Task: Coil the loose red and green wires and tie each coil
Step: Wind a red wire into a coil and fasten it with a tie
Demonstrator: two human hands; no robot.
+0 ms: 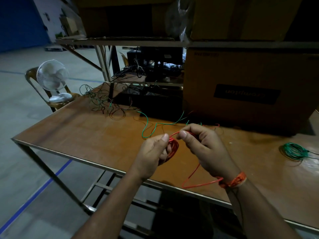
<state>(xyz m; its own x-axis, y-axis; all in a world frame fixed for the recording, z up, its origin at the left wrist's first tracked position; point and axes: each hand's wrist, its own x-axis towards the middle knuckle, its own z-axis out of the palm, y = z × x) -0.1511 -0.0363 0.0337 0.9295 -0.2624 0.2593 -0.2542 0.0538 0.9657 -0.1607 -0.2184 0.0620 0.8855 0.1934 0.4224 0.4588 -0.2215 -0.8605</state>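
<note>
I've got the red coil (173,148) pinned in my left hand (153,153), thumb on top and fingers curled round the bundle, held up just above the desk (86,135) near its front edge. My right hand (205,147) sits right beside it, touching distance, thumb and forefinger pinching the free red strand where it runs off the top of the coil.

Here's what matters: the loose red tail (195,171) doesn't lead away toward the back of the desk. It drops from my right hand down toward me, loops over the front edge and sweeps back under my right wrist by the orange wristband (236,181). So the slack lies on the right-hand side and nearer to me than the coil. The coil's loops stand roughly upright, face turned to the right, so my right hand is the one placed to carry the strand round.

I judge this is winding or the start of the tie on red; I can't tell which.

A loose green wire (150,128) snakes just behind both hands, close enough to snag. The finished green coil (296,150) lies well off to the right. A tangle of dark wires (107,99) waits at the back left.
</note>
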